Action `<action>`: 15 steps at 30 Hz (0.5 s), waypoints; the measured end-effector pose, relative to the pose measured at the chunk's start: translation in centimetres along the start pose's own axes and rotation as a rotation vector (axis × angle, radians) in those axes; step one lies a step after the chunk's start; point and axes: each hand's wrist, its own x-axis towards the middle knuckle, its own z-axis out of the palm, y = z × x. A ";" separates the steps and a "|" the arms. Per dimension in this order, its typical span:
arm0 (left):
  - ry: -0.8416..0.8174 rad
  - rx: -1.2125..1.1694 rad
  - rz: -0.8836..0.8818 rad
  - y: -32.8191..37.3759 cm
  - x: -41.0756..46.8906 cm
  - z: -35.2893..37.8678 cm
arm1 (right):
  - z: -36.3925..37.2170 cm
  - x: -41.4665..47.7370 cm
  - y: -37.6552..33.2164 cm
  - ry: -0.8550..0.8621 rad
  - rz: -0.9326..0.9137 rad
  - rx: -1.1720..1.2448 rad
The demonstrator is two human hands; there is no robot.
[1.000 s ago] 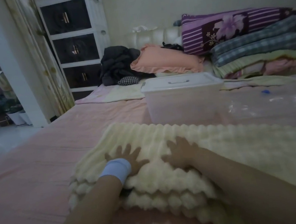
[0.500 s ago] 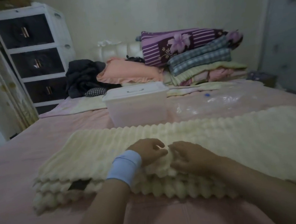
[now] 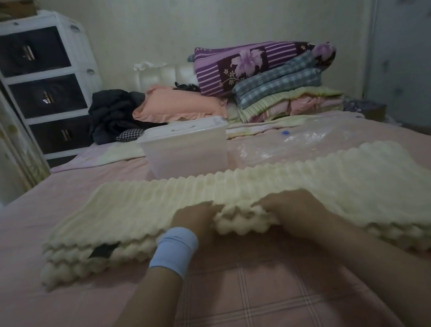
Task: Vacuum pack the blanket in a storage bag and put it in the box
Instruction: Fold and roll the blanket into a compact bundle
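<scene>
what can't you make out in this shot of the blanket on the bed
Head view:
Fingertips of left hand and right hand: buried in the cream ribbed fleece blanket.
Inside of the translucent lidded plastic box: frosted walls blur it.
Clear plastic storage bag: near edge behind the blanket.
Dark patch in the blanket's folded edge: too small to identify.
</scene>
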 end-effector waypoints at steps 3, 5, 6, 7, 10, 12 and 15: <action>-0.121 0.110 -0.009 1.3 -0.7 -1.5 | -1.1 -0.6 0.6 -0.097 0.048 -0.026; -0.399 0.110 0.011 2.5 -1.8 -0.7 | 0.5 -2.0 -0.5 -0.351 0.018 0.154; -0.511 0.101 0.007 3.0 -2.2 -0.3 | 1.3 -2.8 -0.8 -0.475 0.008 0.300; -0.566 0.066 -0.014 3.3 -2.4 -0.2 | 1.6 -3.4 -0.9 -0.535 0.002 0.437; -0.480 -0.101 -0.128 3.8 -2.0 -1.6 | 0.7 -3.7 1.3 -0.338 0.086 0.718; -0.320 -0.092 -0.169 4.5 -1.1 -2.4 | 0.1 -4.4 3.6 -0.063 0.183 0.714; -0.092 -0.094 -0.160 7.0 -0.4 -2.6 | 0.6 -6.8 7.4 -0.004 0.352 0.270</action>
